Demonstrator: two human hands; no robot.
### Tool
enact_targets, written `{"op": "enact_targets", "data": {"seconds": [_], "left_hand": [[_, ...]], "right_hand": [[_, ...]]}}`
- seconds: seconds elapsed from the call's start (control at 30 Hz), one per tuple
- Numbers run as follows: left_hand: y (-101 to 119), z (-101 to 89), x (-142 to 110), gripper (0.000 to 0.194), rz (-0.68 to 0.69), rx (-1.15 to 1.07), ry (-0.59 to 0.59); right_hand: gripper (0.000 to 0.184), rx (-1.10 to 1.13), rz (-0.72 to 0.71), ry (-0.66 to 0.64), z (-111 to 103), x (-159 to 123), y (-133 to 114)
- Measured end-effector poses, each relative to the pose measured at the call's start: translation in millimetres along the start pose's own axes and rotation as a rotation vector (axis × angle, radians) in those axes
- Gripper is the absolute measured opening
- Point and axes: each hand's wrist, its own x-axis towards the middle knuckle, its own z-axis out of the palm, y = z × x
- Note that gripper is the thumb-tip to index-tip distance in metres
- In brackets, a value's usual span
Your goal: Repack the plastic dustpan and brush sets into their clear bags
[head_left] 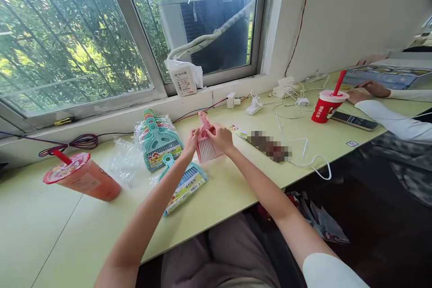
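Left hand (193,143): fingers closed on the left edge of the pink brush set (206,150), near its handle.
Right hand (221,137): fingers bent round the other side, thumb across the front; no gap to be seen.
Pink set: held just above or on the table (232,189), I can't tell which; bristles point toward the person.
Handling: likely light, stiff, smooth plastic with soft bristles; the handle looks the surest hold.
Teal set (189,184): one, loose, near the left forearm.
Stack (160,141): one, several sets deep; exact count hidden.
Cups: two, a pink one (86,179) left, a red one (326,108) right.
Co-worker's sleeve (388,114): one, far right.
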Motion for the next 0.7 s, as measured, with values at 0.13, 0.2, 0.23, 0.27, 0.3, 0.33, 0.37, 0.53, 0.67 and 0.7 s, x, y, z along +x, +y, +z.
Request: {"op": "enact_targets", "data": {"seconds": [0.13, 0.2, 0.23, 0.27, 0.3, 0.33, 0.37, 0.53, 0.67, 0.7], "left_hand": [[11, -19.9, -25, 0.047, 0.158, 0.054, -0.024], [11, -30.1, -38, 0.043, 0.231, 0.077, 0.036], [11, -34.2, -45, 0.041, 0.254, 0.086, 0.067], [9, -37.2, -51, 0.039, 0.267, 0.097, 0.091], [8, -39.2, -56, 0.038, 0.273, 0.108, 0.108], [7, -40.2, -62, 0.036, 0.277, 0.119, 0.125], [6, -40.4, -66, 0.035, 0.280, 0.129, 0.144], [12, -38.0, -78, 0.031, 0.256, 0.126, 0.233], [18, -40.9, -81, 0.030, 0.279, 0.176, 0.250], [19, -41.9, -81, 0.030, 0.286, 0.177, 0.251]], "right_hand": [[0.029, 0.053, -0.156, 0.043, -5, -9, -17], [0.029, 0.058, -0.185, 0.091, -9, -12, -23], [0.030, 0.076, -0.177, 0.106, -11, -12, -25], [0.033, 0.117, -0.163, 0.097, -13, -11, -26], [0.037, 0.185, -0.151, 0.055, -14, -10, -25], [0.039, 0.280, -0.147, -0.021, -14, -9, -24], [0.040, 0.392, -0.148, -0.115, -13, -8, -23], [0.042, 0.861, -0.053, -0.293, -6, -7, -21], [0.041, 1.040, 0.096, -0.275, -5, -11, -28], [0.040, 1.070, 0.133, -0.272, -5, -11, -29]]}}
